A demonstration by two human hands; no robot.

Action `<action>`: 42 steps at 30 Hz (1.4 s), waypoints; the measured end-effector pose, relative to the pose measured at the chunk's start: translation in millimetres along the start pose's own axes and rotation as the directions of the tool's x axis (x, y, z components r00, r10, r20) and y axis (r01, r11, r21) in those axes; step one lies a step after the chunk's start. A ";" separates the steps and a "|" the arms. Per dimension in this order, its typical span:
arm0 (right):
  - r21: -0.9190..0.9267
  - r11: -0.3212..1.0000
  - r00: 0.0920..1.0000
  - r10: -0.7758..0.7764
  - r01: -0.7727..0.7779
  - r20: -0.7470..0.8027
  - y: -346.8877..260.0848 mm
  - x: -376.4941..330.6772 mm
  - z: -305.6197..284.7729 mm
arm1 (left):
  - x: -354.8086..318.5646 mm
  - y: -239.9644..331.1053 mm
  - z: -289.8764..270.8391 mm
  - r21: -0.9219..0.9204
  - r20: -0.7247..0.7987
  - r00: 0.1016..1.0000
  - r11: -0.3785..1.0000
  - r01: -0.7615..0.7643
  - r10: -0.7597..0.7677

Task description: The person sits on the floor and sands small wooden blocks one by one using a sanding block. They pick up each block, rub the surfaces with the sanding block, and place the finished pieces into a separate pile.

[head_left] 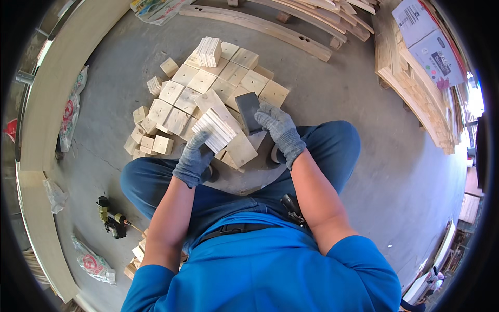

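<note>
Both of my hands wear grey knit gloves. My left hand (pixel 193 160) is closed on the near left edge of a layered wood block (pixel 217 132), its striped side turned up. In my right hand (pixel 279 128) is a flat dark grey rectangular pad (pixel 248 110), tilted up and held by its right edge, apart from the block. A pale wooden board (pixel 241 150) lies below both, between my feet. Just beyond spreads a cluster of square wooden blocks (pixel 202 81), many with a small dark dot on top. One striped block (pixel 209 51) sits upon the cluster's far side.
Smaller wood blocks (pixel 162 145) lie to the left of the cluster. A nail gun (pixel 110 217) with a hose rests on the floor at my left. Plastic bags (pixel 93 260) lie along the left wall. Stacked timber (pixel 416 93) with a carton (pixel 434 54) stands at right; a long beam (pixel 260 28) lies ahead.
</note>
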State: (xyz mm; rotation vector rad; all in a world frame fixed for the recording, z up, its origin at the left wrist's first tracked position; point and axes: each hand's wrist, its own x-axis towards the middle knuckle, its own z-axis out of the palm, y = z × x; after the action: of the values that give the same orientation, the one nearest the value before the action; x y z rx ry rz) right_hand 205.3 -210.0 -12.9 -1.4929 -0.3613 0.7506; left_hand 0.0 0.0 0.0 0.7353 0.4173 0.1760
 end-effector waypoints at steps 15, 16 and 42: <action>-0.251 0.962 0.981 0.147 -0.111 0.128 -8.8 -11.0 13.0 | -5.0 -7.0 33.5 0.187 -0.025 1.000 0.982 0.008 -0.004; -0.217 0.967 0.976 0.164 -0.132 0.140 -11.1 -11.8 14.6 | -4.7 -6.4 33.3 0.182 -0.012 1.000 0.983 -0.001 0.004; 0.725 0.538 0.858 -0.008 -0.429 0.514 -11.9 -17.7 5.5 | 11.4 35.6 75.8 0.758 0.320 0.940 0.562 -0.331 0.123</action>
State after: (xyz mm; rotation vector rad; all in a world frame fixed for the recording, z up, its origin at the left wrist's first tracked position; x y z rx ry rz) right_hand 191.5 -216.2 3.1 -0.4186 -0.1151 1.2761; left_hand 42.4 -17.0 71.1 1.7201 0.1459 0.1374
